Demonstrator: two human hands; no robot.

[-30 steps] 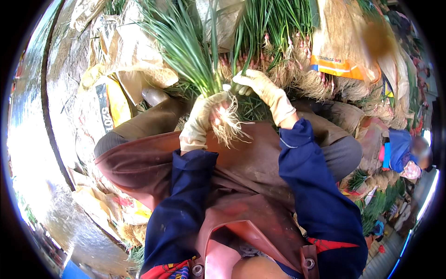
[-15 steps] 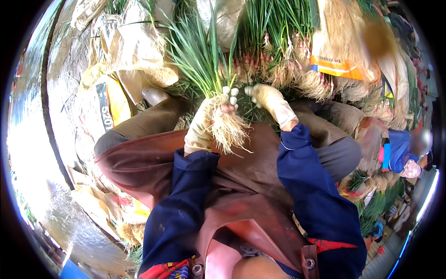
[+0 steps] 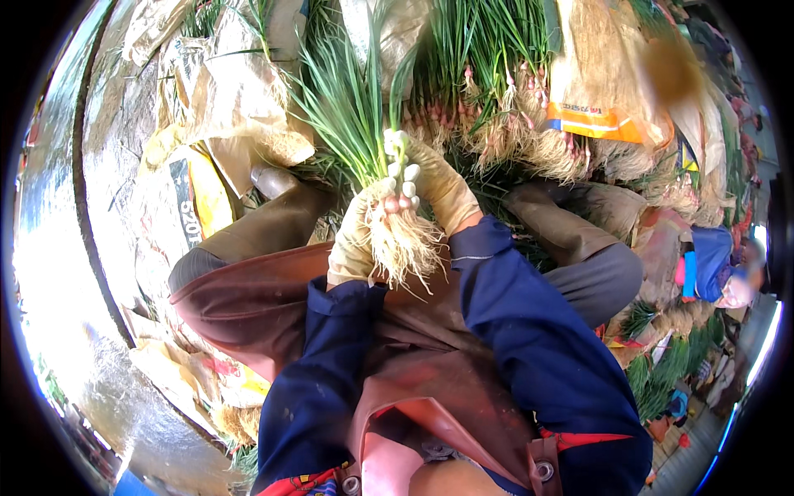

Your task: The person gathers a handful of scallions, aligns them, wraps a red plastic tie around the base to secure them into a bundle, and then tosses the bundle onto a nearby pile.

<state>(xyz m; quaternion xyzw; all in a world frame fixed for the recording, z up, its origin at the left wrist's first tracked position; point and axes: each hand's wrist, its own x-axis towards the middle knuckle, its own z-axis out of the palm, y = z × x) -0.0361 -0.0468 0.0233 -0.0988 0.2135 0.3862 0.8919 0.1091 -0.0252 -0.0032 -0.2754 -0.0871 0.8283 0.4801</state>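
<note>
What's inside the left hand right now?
The left hand holds a bunch of green plants; long leaves show beyond it, pale roots toward the body. The part within the grip is covered.

Bunch of slender green-leaved plants with pinkish bulbs and pale fibrous roots [image 3: 374,157]: clasped in the left grip [image 3: 356,236] at the lower stalks. Leaves [image 3: 339,107] extend upward from the left grip, slightly fanned, leaning left. Bulbs [image 3: 392,203] sit clustered at the left grip's fingertips. Roots [image 3: 405,248] hang below, loose and tangled. Right grip [image 3: 434,182] adjoins the stalks' right side; its contact is unclear.
</note>
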